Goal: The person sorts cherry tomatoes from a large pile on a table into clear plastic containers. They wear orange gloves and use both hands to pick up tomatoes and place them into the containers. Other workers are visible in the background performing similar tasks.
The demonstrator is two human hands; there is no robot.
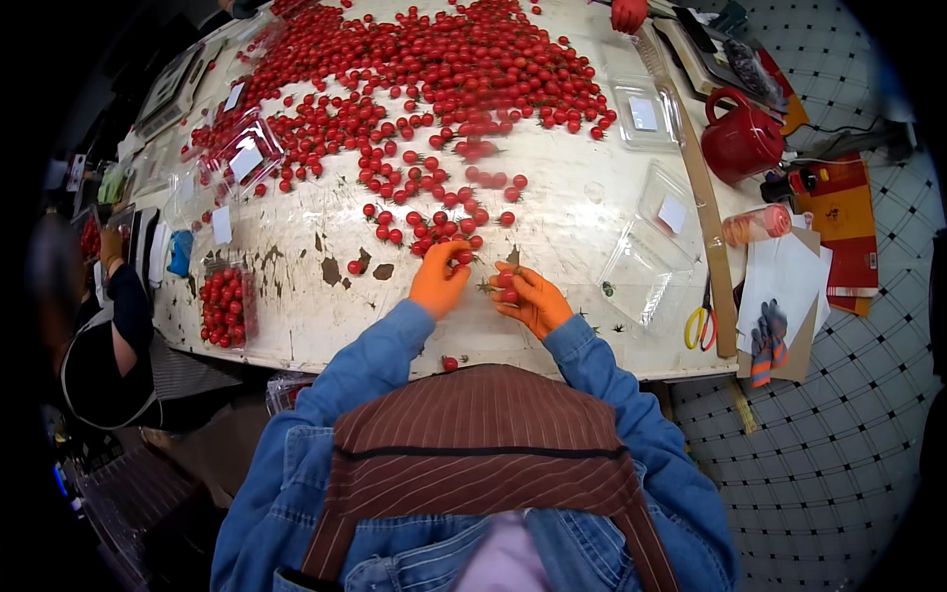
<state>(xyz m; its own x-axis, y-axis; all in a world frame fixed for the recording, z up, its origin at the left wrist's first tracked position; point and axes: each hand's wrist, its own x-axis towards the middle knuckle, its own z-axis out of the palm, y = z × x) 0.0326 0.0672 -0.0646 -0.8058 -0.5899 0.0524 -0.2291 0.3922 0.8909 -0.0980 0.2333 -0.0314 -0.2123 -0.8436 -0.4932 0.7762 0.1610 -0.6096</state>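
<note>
Red cherry tomatoes (510, 59) with green calyxes lie heaped over the far part of a worn white table (311, 348) and thin out towards me. My left hand (440, 281), in an orange glove, has its thumb and fingertips around a cherry tomato (464, 257) at the near edge of the spread. My right hand (538, 300), gloved in orange too, holds cherry tomatoes (508, 285) in its curled fingers. One loose tomato (450, 363) lies by the table edge in front of my apron. A clear plastic punnet (250, 311) filled with tomatoes stands at the left.
Clear clamshell boxes (644, 277) lie on the right, near yellow-and-red handled scissors (701, 325) and a wooden strip (714, 266). Beyond are a red pitcher (743, 140) and a pink-lidded jar (758, 224). A person (111, 325) works at the left; another's red-gloved hand (629, 15) shows at the top.
</note>
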